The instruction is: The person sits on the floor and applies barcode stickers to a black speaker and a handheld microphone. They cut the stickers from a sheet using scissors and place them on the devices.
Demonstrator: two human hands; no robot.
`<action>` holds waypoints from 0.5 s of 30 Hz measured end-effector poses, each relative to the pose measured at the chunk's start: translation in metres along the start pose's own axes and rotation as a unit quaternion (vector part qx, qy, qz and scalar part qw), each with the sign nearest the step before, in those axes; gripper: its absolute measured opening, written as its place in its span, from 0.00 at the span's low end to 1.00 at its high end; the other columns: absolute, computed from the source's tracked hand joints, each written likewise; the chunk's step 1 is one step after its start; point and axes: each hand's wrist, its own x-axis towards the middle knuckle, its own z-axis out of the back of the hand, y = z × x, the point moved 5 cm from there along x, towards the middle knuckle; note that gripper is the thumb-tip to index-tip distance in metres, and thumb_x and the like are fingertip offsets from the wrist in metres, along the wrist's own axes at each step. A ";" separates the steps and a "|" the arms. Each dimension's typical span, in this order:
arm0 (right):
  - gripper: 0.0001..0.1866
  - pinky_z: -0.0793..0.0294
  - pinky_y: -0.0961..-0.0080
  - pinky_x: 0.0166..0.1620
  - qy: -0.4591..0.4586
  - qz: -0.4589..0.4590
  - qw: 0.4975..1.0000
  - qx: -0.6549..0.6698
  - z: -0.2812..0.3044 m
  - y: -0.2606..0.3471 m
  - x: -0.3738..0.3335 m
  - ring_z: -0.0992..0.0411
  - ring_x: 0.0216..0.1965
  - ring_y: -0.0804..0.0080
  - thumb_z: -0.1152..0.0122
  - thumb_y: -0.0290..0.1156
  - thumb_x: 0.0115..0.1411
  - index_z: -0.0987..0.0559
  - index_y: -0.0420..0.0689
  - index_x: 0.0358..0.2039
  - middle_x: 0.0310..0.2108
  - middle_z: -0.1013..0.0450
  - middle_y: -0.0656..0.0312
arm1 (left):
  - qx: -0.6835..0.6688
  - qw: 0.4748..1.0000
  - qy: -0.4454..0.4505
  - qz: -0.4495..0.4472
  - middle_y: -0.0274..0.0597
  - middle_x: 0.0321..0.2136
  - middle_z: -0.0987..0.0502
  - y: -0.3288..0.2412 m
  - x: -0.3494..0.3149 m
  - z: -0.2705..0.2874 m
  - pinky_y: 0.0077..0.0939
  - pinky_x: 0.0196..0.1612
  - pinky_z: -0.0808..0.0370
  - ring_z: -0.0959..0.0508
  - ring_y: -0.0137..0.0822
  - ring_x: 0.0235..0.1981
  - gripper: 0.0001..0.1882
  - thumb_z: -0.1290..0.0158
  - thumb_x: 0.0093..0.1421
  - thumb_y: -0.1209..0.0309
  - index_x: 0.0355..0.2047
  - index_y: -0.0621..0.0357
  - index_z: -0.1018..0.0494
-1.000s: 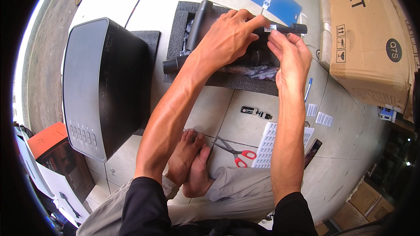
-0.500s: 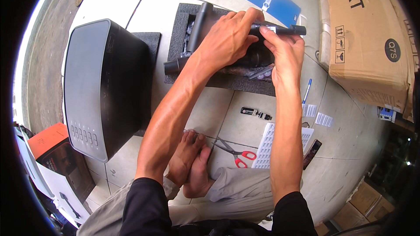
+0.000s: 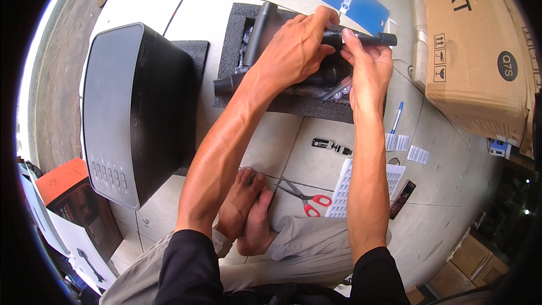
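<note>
Over a dark grey foam tray [image 3: 310,112], both my hands are closed on a long black tube-shaped handle [image 3: 381,39]. My left hand [image 3: 296,45] grips its left part, and its palm side is hidden. My right hand [image 3: 370,65] holds the right part with the thumb along the top; a scrap of white label shows beside that thumb. A thick black cylinder [image 3: 261,31] stands out of the tray to the left of my hands. Another black round-ended piece [image 3: 226,85] lies partly under my left forearm. A clear bag of small parts [image 3: 339,90] sits at the tray's near side.
A large black speaker-like case [image 3: 152,107] stands at left, a big cardboard box [image 3: 468,79] at right. A blue booklet [image 3: 353,3] lies beyond the tray. Nearer are red-handled scissors [image 3: 316,206], a label sheet [image 3: 340,195], a pen [image 3: 398,116] and a black clip [image 3: 332,146].
My right thumb has slid up over the white label on the black handle, so less of the label shows. Both hands keep their hold in nearly the same place.
</note>
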 end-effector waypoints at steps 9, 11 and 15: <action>0.23 0.19 0.74 0.43 0.062 0.067 0.996 0.022 0.005 -0.001 0.003 0.20 0.38 0.68 0.26 0.25 0.56 0.29 0.34 0.46 0.38 0.21 0.50 | -0.014 1.000 0.004 0.005 0.53 0.43 0.21 0.003 0.001 0.002 0.43 0.49 0.25 0.22 0.57 0.47 0.27 0.38 0.54 0.76 0.51 0.62 0.38; 0.21 0.18 0.72 0.44 0.058 0.078 0.995 0.000 0.006 -0.004 0.003 0.20 0.38 0.67 0.29 0.26 0.59 0.29 0.34 0.47 0.38 0.21 0.50 | -0.017 1.000 0.002 0.006 0.54 0.43 0.21 0.003 0.001 0.001 0.43 0.48 0.25 0.22 0.58 0.47 0.27 0.38 0.54 0.76 0.51 0.63 0.38; 0.19 0.18 0.68 0.45 0.092 0.026 0.991 0.096 0.011 -0.006 0.006 0.20 0.39 0.64 0.35 0.31 0.65 0.29 0.33 0.49 0.40 0.23 0.49 | -0.016 1.000 0.004 0.013 0.55 0.42 0.21 0.002 0.003 0.003 0.44 0.48 0.25 0.22 0.58 0.47 0.26 0.38 0.55 0.75 0.51 0.63 0.38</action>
